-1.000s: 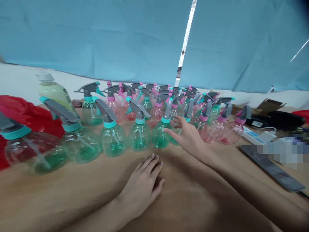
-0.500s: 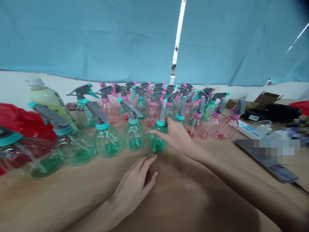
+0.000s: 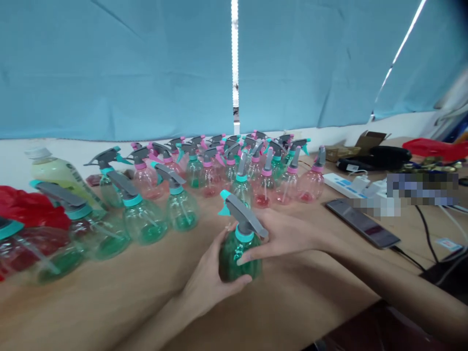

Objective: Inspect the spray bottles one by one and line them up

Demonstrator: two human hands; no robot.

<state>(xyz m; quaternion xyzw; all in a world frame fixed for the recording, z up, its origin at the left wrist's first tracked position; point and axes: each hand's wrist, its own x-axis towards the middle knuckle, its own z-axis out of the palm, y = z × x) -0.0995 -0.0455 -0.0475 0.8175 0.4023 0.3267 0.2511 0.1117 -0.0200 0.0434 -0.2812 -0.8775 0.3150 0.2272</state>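
Note:
A green spray bottle [image 3: 239, 253] with a grey and turquoise trigger head is held between both hands near the front of the table. My left hand [image 3: 208, 275] wraps its lower left side, thumb across the front. From the right, my right hand [image 3: 281, 234] grips it below the collar, its thumb on the front; the other fingers are mostly hidden behind the bottle. Just beyond stands another green spray bottle [image 3: 241, 187]. To the left is a row of green spray bottles, the closest being a turquoise-collared spray bottle [image 3: 183, 209].
Several pink spray bottles [image 3: 310, 185] and green ones crowd the back of the wooden table [image 3: 175, 273]. At left are a large capped bottle [image 3: 62, 170] and a red plastic bag [image 3: 32, 204]. A phone [image 3: 361, 222], a power strip [image 3: 341, 185] and cables lie at right.
The green spray bottle has been drawn out of the row toward me by my right hand. My left hand has risen from the table and closed on it. The view has swung right.

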